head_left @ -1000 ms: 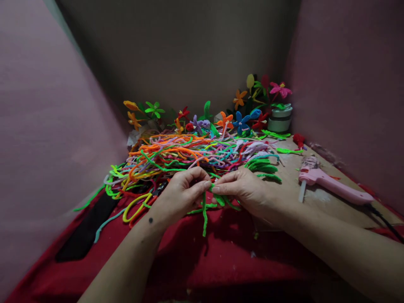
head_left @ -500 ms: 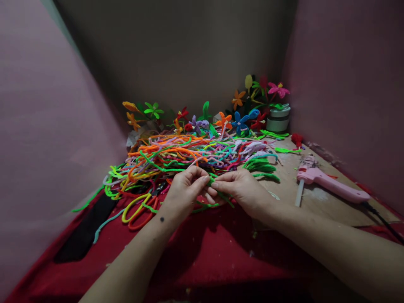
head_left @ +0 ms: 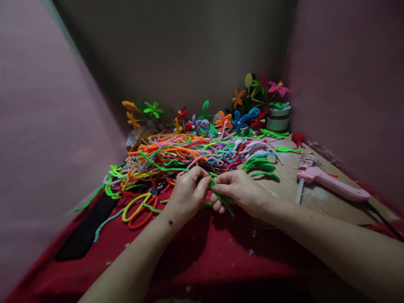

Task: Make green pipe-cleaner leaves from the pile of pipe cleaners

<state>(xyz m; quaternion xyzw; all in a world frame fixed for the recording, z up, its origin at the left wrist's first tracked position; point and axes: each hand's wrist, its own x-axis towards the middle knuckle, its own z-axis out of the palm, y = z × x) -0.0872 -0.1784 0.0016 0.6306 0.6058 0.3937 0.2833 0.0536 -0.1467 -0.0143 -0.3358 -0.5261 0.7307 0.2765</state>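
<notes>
Between my hands is a green pipe cleaner [head_left: 223, 198], bent or folded, its loose ends slanting down to the right. My left hand [head_left: 191, 189] pinches it with thumb and forefinger. From the other side, my right hand [head_left: 241, 189] grips the same piece, the fingertips of both hands almost touching. Just beyond them lies a big heap of coloured pipe cleaners [head_left: 176, 149]. A bunch of folded green pipe cleaners [head_left: 260, 165] rests right of the heap. Left of my left hand are scissors [head_left: 139, 210] with yellow and red handles, the blades partly covered.
A pink glue gun [head_left: 334, 185] lies on a brown board [head_left: 284, 193] at the right, its cord running off. Pipe-cleaner flowers [head_left: 240, 122] and a pale pot [head_left: 278, 118] stand at the back. A black flat object [head_left: 85, 229] lies left on the red cloth [head_left: 227, 261].
My left wrist has shifted slightly right and turned. The green pipe cleaner now shows more, hanging lower between my fingers. My right hand stays almost in place.
</notes>
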